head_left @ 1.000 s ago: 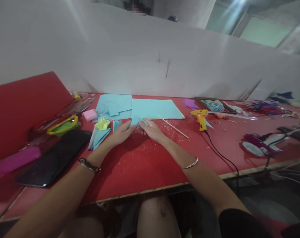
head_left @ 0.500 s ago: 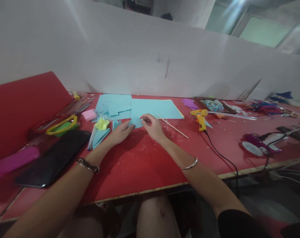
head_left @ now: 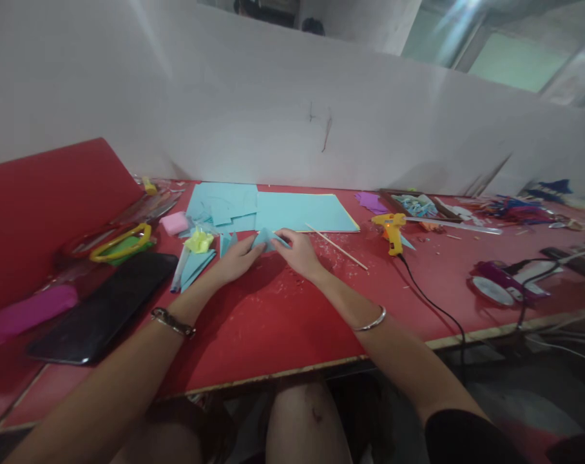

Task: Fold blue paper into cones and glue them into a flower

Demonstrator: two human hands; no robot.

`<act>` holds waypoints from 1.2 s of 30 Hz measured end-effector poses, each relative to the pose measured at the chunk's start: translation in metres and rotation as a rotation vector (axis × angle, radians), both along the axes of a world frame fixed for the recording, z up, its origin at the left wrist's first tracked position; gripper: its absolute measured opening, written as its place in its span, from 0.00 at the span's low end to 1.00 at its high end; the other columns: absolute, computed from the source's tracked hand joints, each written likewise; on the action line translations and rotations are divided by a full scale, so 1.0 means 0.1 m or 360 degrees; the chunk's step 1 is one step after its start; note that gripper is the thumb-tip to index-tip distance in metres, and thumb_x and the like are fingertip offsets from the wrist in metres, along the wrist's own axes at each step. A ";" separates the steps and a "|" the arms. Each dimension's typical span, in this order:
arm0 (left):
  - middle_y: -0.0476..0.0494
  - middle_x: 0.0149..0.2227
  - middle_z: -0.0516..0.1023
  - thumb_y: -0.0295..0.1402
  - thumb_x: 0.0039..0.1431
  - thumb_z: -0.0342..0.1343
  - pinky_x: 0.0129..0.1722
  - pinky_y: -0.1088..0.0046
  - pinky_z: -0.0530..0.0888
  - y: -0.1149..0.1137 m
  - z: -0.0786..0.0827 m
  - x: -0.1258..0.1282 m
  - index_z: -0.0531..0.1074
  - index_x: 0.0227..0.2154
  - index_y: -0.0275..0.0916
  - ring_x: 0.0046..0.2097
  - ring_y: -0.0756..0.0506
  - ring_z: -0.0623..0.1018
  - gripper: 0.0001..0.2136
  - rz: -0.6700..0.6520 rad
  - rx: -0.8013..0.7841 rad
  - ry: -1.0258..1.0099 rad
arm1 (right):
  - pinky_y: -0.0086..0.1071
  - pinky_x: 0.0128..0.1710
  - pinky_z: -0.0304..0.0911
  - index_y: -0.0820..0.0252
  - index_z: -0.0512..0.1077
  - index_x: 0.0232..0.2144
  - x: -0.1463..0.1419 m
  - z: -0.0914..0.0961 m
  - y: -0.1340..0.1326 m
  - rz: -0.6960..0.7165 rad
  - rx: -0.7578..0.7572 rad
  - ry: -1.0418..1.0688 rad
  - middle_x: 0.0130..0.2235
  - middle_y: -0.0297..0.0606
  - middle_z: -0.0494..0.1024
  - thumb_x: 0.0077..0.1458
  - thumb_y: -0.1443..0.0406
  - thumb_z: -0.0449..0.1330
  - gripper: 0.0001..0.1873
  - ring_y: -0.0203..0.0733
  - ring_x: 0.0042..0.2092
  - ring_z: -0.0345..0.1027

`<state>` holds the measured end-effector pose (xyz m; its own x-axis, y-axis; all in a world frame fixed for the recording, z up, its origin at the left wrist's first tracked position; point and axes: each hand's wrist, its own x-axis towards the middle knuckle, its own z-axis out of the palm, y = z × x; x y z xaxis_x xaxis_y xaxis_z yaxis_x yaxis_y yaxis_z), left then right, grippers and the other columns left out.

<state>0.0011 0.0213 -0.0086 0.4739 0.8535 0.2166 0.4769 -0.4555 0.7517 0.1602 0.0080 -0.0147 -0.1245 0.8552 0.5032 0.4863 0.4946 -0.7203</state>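
Between my two hands, just above the red table, is a small piece of light blue paper (head_left: pixel 265 239), bent with raised corners. My left hand (head_left: pixel 239 258) pinches its left side. With thumb and fingers, my right hand (head_left: pixel 297 252) grips its right side. Light blue paper sheets (head_left: pixel 302 211) lie behind the hands, and a thin wooden stick (head_left: pixel 338 247) rests to the right of my right hand. Left of my left hand are more cut blue pieces (head_left: pixel 196 267), a crumpled yellow-green paper (head_left: pixel 199 241) and a pen (head_left: pixel 178 269).
A yellow glue gun (head_left: pixel 393 232) with a black cord stands on the right. Beyond it are a tray of scraps (head_left: pixel 418 205) and a purple device (head_left: pixel 508 280) with cables. A black phone (head_left: pixel 104 309), a pink pouch (head_left: pixel 31 314) and yellow-handled scissors (head_left: pixel 121 245) lie left.
My right hand has closed on the right side of the blue paper. The paper was flatter before and now bends upward at its corners.
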 end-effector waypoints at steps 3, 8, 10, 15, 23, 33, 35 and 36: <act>0.51 0.22 0.63 0.41 0.54 0.41 0.32 0.74 0.66 0.01 -0.03 0.00 0.63 0.29 0.38 0.30 0.49 0.66 0.12 -0.0022 -0.0014 -0.0011 | 0.27 0.32 0.54 0.60 0.68 0.25 0.00 -0.01 -0.01 0.0045 -0.0064 0.0023 0.25 0.31 0.69 0.50 0.62 0.52 0.09 0.34 0.30 0.60; 0.49 0.27 0.69 0.45 0.55 0.39 0.35 0.72 0.68 0.03 -0.07 -0.01 0.64 0.30 0.37 0.33 0.47 0.68 0.17 -0.0052 0.0033 -0.0017 | 0.27 0.32 0.54 0.60 0.67 0.24 -0.01 -0.04 0.00 0.0099 -0.0145 0.0092 0.25 0.31 0.69 0.50 0.60 0.52 0.10 0.34 0.29 0.60; 0.48 0.29 0.70 0.46 0.55 0.38 0.36 0.72 0.68 0.04 -0.08 -0.01 0.64 0.30 0.37 0.34 0.48 0.68 0.18 -0.0059 0.0071 0.0008 | 0.27 0.31 0.54 0.60 0.67 0.23 -0.02 -0.05 0.01 0.0126 -0.0178 0.0125 0.25 0.31 0.69 0.49 0.59 0.52 0.11 0.34 0.29 0.60; 0.48 0.28 0.69 0.45 0.56 0.37 0.34 0.71 0.68 0.06 -0.09 -0.01 0.64 0.28 0.36 0.31 0.49 0.67 0.17 -0.0061 0.0155 0.0071 | 0.26 0.29 0.54 0.60 0.67 0.23 -0.03 -0.06 0.00 0.0144 -0.0204 0.0146 0.23 0.31 0.68 0.49 0.59 0.53 0.11 0.33 0.27 0.58; 0.53 0.16 0.63 0.45 0.58 0.37 0.22 0.77 0.63 0.01 -0.05 -0.02 0.58 0.20 0.38 0.20 0.52 0.64 0.18 -0.0058 0.0042 0.0076 | 0.26 0.29 0.53 0.60 0.65 0.22 -0.04 -0.04 -0.02 0.0161 -0.0208 0.0119 0.23 0.30 0.67 0.50 0.60 0.52 0.11 0.32 0.27 0.58; 0.54 0.14 0.64 0.43 0.59 0.37 0.19 0.79 0.62 -0.03 0.00 -0.02 0.59 0.19 0.38 0.16 0.54 0.65 0.18 -0.0132 -0.0004 0.0092 | 0.28 0.32 0.53 0.59 0.64 0.21 -0.03 -0.03 -0.01 0.0140 -0.0089 -0.0030 0.24 0.31 0.65 0.50 0.61 0.52 0.11 0.34 0.29 0.58; 0.54 0.14 0.64 0.43 0.59 0.37 0.19 0.79 0.62 -0.04 0.02 -0.02 0.58 0.19 0.38 0.16 0.54 0.65 0.18 -0.0142 0.0000 0.0100 | 0.28 0.32 0.54 0.59 0.63 0.21 -0.04 -0.02 -0.01 0.0096 -0.0035 -0.0049 0.25 0.32 0.64 0.50 0.62 0.53 0.10 0.35 0.30 0.58; 0.53 0.14 0.64 0.43 0.59 0.37 0.19 0.79 0.62 -0.04 0.02 -0.02 0.58 0.19 0.38 0.16 0.54 0.65 0.18 -0.0149 -0.0008 0.0104 | 0.28 0.33 0.55 0.59 0.63 0.21 -0.04 -0.01 -0.02 0.0084 -0.0012 -0.0036 0.26 0.32 0.64 0.50 0.62 0.52 0.09 0.35 0.31 0.59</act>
<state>-0.0008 0.0171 -0.0064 0.5648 0.8057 0.1785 0.4803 -0.4968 0.7228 0.1561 0.0064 -0.0161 -0.1806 0.8509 0.4932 0.4758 0.5145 -0.7134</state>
